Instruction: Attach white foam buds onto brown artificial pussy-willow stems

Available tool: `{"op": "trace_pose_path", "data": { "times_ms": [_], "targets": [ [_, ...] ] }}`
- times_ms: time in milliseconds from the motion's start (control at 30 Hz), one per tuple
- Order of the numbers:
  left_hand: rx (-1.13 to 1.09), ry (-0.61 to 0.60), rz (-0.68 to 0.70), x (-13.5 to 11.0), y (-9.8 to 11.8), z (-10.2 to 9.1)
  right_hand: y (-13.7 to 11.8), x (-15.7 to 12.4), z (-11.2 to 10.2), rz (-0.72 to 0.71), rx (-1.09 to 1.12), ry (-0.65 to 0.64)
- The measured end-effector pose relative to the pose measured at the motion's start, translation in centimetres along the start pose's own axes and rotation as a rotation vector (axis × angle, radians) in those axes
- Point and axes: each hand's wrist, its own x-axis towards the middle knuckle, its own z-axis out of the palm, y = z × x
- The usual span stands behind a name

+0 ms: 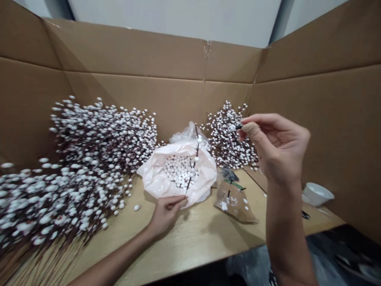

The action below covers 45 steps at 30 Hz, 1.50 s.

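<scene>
My left hand (167,213) pinches the lower end of a thin brown berry stem (197,149), which stands nearly upright with a few white berries on it. Behind that stem is an open white plastic bag (154,174) full of loose white berries (178,170). Raised at the right, my right hand (275,145) holds a short black stick (238,127) between thumb and fingertips. Something white is at the stick's tip; what it is I cannot make out. The two hands are well apart.
Bunches of white-berry stems (104,135) fill the left, with another bunch (228,139) behind at right. A brown packet (235,202) with white spots and black sticks lies on the table (178,246). A white bowl (318,194) is farther right. Cardboard walls (133,51) enclose the table.
</scene>
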Motion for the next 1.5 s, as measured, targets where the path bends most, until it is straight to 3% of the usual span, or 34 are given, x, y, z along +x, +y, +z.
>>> {"op": "trace_pose_path", "data": {
  "times_ms": [67, 267, 433, 533, 667, 1000, 1200, 1400, 1500],
  "targets": [
    [0.004, 0.009, -0.004, 0.0, 0.1, -0.1, 1.3, -1.3, -2.3, 0.126, -0.015, -0.072],
    [0.008, 0.043, -0.038, 0.2, 0.0, 0.1, 6.7, -8.4, -10.4, 0.714, -0.265, -0.285],
    [-0.010, 0.059, -0.044, 0.1, -0.1, 0.3, 8.5, -13.8, -12.7, 0.930, -0.301, -0.310],
    [-0.004, 0.058, -0.039, -0.1, 0.1, 0.2, 8.8, -15.3, -12.8, 0.909, -0.320, -0.278],
    [0.003, 0.056, -0.035, -0.2, 0.2, 0.2, 9.4, -16.3, -13.1, 0.839, -0.354, -0.332],
    [-0.007, 0.045, -0.016, -0.2, 0.1, 0.3, 9.9, -16.6, -13.3, 0.762, -0.446, -0.409],
    [-0.104, 0.053, -0.068, -0.2, 0.6, 0.4, 9.1, -16.0, -12.9, 0.769, -0.363, -0.328],
    [-0.219, 0.038, -0.075, -0.1, 0.5, 0.4, 9.4, -16.2, -13.6, 0.932, -0.367, -0.159],
    [-0.260, 0.027, -0.071, 0.0, 0.4, 0.4, 10.0, -16.6, -14.4, 0.943, -0.396, -0.168]
  ]
}}
